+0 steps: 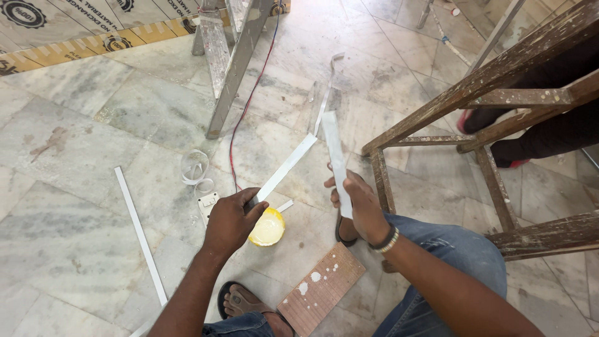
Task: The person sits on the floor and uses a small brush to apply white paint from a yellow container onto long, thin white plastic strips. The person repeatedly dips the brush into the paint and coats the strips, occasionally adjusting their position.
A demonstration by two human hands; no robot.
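Note:
My left hand [232,219] grips the lower end of a flat white plastic strip [287,166] that slants up to the right. My right hand [357,206] holds a second white strip [334,156] almost upright. The top ends of the two strips meet near the middle of the view, forming a corner. Both are raised over the marble floor. A yellow-rimmed round lid or roll [267,228] lies on the floor just below my left hand, next to a white wall switch plate [208,203].
A long white strip [140,234] lies on the floor at left, with a curl of white tape [195,167] nearby. A metal ladder [232,59] and a red wire [248,103] stand ahead. A paint-spattered wooden trestle [493,106] fills the right, another person's legs behind it. A brown board [320,288] lies by my sandalled foot [240,302].

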